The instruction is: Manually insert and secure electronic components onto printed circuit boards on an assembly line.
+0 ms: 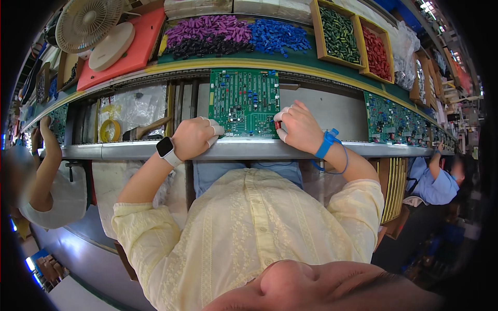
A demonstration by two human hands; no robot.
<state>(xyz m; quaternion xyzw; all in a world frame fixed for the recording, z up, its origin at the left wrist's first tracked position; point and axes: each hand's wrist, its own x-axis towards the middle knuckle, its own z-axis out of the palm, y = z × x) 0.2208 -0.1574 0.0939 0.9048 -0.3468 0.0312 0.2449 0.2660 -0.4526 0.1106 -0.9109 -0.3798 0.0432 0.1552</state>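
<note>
A green circuit board lies across the rails in front of me, set with small blue, black and pale parts. My right hand is at its lower right edge, thumb and index finger pinched on a small red component. At the lower left corner of the board is my left hand, its fingers curled and closed; whatever is between the fingertips is hidden. Pale finger covers sit on several fingertips. A dark watch is on my left wrist, a blue strap with a cord on my right.
Beyond the rail lie heaps of purple, black and blue components. Bins hold green and red components. Left are a brush, yellow tape and a fan. More boards and co-workers flank me.
</note>
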